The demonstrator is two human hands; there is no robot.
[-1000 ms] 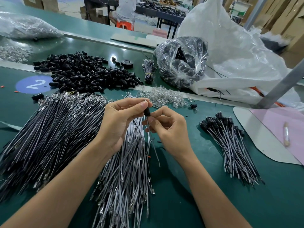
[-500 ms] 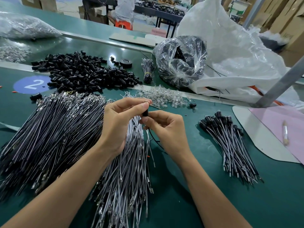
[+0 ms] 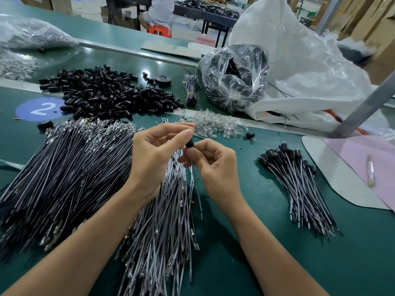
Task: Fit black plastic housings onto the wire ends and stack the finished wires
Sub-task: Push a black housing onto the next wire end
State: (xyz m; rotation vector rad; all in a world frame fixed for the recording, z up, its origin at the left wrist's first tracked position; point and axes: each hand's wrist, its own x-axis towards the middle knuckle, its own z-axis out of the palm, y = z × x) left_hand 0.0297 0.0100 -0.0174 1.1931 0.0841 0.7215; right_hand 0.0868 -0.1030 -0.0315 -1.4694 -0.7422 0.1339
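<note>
- A small black housing (image 3: 189, 144) is pinched at its top between the thumb and forefinger of the left hand (image 3: 158, 159).
- The wire (image 3: 195, 184) hanging from that housing is pinched just beneath it by the curled fingers of the right hand (image 3: 215, 167); the fingertips of the two hands nearly touch.
- The hands are held above a spread of loose grey wires (image 3: 162, 227) on the green table (image 3: 245, 242).
- A larger pile of darker wires (image 3: 64, 174) is seen to the left of it.
- The finished wires (image 3: 299, 189) are stacked to the right, their black caps at the far end.
- Beyond the hands, a scatter of clear bulbs (image 3: 209, 123) and a heap of black housings (image 3: 111, 92) are laid out.
</note>
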